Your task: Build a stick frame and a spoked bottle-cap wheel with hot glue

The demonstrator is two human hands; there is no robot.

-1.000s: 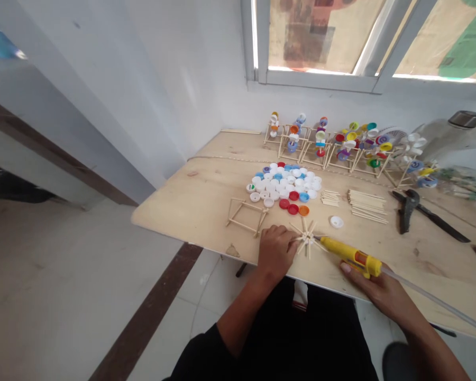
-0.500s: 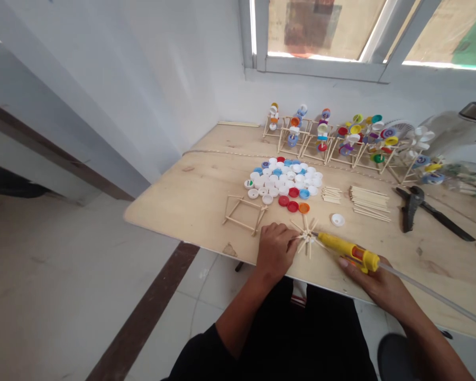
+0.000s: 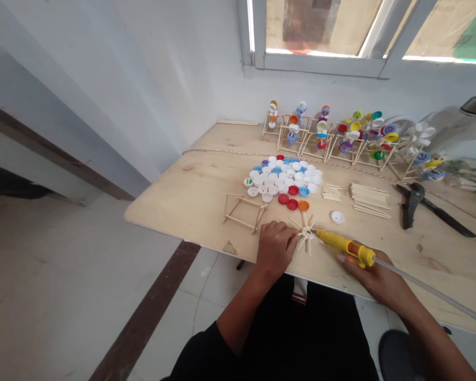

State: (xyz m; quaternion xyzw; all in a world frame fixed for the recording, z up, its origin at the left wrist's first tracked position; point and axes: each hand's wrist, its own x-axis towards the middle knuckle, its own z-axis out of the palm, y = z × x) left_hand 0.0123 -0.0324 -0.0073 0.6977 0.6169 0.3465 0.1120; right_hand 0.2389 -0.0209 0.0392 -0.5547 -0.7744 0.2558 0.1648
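Note:
My left hand is closed in a pinch on one arm of a star-shaped wheel of thin wooden sticks, near the table's front edge. My right hand grips a yellow hot glue gun with a long clear glue stick trailing from its back. The gun's nozzle is at the hub of the star, but I cannot tell whether it touches. A white bottle cap lies just beyond the gun. To the left of the star stands a box-like stick frame.
Loose bottle caps, mostly white, are spread mid-table. Short sticks and longer sticks lie in piles to their right, then a black clamp-like tool. Cap-and-stick models line the back below the window. A cord crosses the table.
The view has shifted very slightly. Both hands, the glue gun and the stick star keep nearly the same places.

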